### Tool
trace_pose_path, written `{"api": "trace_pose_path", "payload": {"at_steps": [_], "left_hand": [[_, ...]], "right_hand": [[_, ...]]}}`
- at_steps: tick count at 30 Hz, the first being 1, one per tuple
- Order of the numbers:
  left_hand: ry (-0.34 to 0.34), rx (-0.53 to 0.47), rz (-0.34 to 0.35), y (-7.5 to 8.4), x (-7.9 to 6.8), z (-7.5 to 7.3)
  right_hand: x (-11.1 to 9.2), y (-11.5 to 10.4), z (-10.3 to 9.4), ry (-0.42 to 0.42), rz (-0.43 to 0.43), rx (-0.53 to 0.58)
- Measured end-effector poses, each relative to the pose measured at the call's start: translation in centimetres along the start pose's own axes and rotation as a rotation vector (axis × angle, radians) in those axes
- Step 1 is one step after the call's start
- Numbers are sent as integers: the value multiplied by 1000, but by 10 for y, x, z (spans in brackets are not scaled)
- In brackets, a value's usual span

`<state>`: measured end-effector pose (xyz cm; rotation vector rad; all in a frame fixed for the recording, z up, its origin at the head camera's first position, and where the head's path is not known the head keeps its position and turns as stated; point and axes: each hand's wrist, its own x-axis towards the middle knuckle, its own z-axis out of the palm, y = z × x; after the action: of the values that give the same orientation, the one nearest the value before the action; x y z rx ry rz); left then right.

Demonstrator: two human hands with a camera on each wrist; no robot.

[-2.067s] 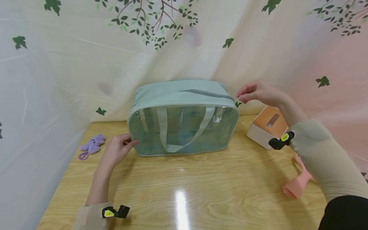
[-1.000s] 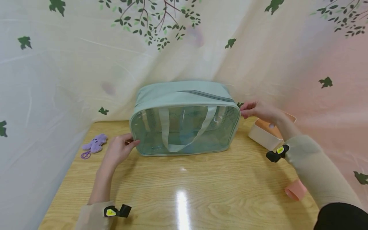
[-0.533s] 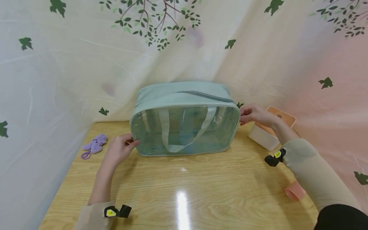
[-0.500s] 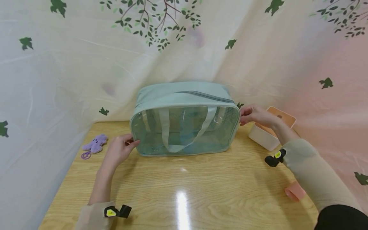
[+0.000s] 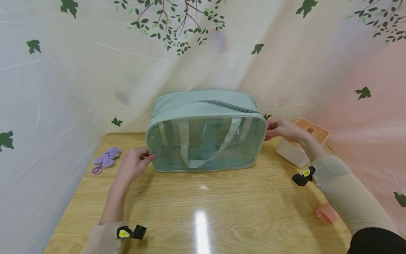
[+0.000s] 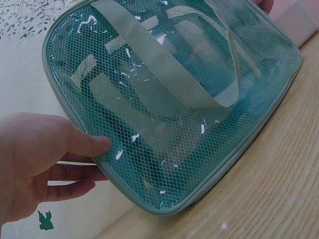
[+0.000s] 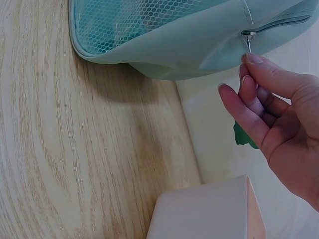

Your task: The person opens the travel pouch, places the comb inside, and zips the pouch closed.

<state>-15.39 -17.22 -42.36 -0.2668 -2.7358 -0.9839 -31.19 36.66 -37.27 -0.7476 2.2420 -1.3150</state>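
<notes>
A pale green zip bag (image 5: 207,135) with a clear front and a looped strap (image 5: 184,141) stands upright on the table against the curtain. My left hand (image 5: 131,165) grips its lower left edge; in the left wrist view the thumb (image 6: 89,144) lies on the front panel and the other fingers are behind the rim. At the bag's right end, my right hand (image 5: 283,129) pinches the metal zipper pull (image 7: 248,44) between thumb and fingertips. The grey zipper (image 5: 228,104) runs along the top to that end, where the slider (image 7: 248,34) sits on the side panel.
A white box with a wooden slotted lid (image 5: 290,153) stands right of the bag, partly behind my right wrist. A pink flared object (image 5: 327,213) lies by my right sleeve. A purple plush toy (image 5: 109,157) with a ring lies at the left on the wooden table (image 5: 238,211).
My right hand has come down from beside the bag's top right corner to its right side, with the zipper pull. The left hand keeps its grip. The head view has shifted slightly.
</notes>
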Motion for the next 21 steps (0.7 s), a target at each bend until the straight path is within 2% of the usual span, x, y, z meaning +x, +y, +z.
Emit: {"api": "trace_pose_path", "payload": {"at_steps": [14, 21], "left_hand": [[-1, -10, -18, -1, -3, -2], [-56, 52, 13, -1, 5, -3]], "right_hand": [[-2, -4, 7, 27, 50, -46], [-12, -13, 6, 76, 82, -142]]}}
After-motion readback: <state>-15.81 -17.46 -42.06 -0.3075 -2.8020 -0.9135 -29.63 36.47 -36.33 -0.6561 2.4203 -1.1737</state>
